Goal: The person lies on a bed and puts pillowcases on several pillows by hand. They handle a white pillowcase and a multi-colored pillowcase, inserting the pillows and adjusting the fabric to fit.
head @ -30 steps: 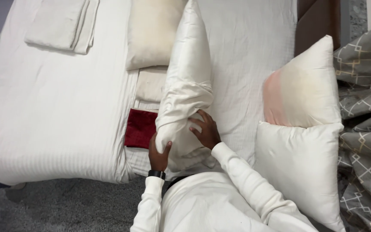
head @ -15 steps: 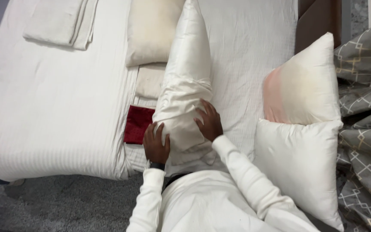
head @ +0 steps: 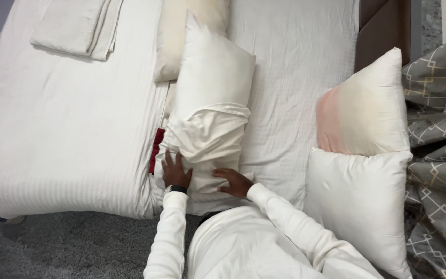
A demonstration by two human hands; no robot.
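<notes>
A white pillow [head: 212,72] lies lengthwise on the bed, its near half wrapped in a bunched cream pillowcase [head: 207,137]. My left hand [head: 174,170] presses flat on the pillowcase's left lower edge, a dark watch at the wrist. On the lower right of the pillowcase my right hand [head: 233,182] rests with its fingers spread. Both arms wear white long sleeves. A dark red item [head: 157,150] peeks out beside the pillow, mostly hidden.
The bed has a striped white duvet [head: 68,124] and a white sheet [head: 295,77]. Folded linen [head: 73,26] lies far left. Another pillow [head: 176,36] sits behind. Two pillows [head: 362,108] [head: 360,201] lean at right beside a grey patterned cover [head: 440,129]. A brown headboard [head: 380,26] and grey carpet [head: 52,243] are also visible.
The pillow has dropped from upright to lying flat on the bed. The pillowcase has bunched up along its near half, and both hands have slid down to its lower end.
</notes>
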